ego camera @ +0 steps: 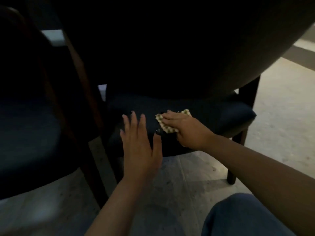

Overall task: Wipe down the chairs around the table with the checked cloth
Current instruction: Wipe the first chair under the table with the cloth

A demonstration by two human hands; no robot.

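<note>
Two chairs show in the head view: the right hand [185,132] presses the checked cloth [167,124] flat onto the dark seat [213,114] of the nearer chair tucked under the bench [221,48], fingers [167,118] laid straight over it, while the left hand [138,143] rests open, fingers spread, on the same seat just beside. Judging by this, wiping is mid-seat here; the second chair [29,130] at left carries no visible sign either way, so it and any others likely remain.

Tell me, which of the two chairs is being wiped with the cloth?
The chair under the table's edge: both hands rest on its dark seat, the right hand pressing the checked cloth. The nearer chair at left is untouched.
</note>
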